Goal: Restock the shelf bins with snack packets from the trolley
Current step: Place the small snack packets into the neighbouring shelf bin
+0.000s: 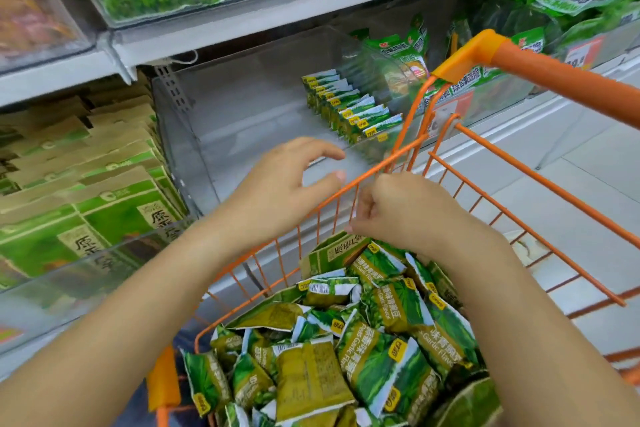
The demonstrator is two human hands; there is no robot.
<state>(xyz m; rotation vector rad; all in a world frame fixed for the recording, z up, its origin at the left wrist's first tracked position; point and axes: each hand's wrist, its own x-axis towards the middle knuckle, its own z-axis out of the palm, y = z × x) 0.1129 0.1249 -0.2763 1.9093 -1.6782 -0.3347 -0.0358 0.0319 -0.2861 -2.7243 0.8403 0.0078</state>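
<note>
Your hands are between loads: your left hand (284, 180) hangs with fingers spread and nothing in it over the trolley (349, 189) rim, just before the clear bin (214, 121), and your right hand (408, 208) is curled above the packets (346, 350) heaped in the trolley, though whether it pinches anything I cannot tell. One row (349, 107) of packets stands along the bin's right side, the rest bare, so next you likely need to grasp packets from the heap and stand them upright beside that row.
</note>
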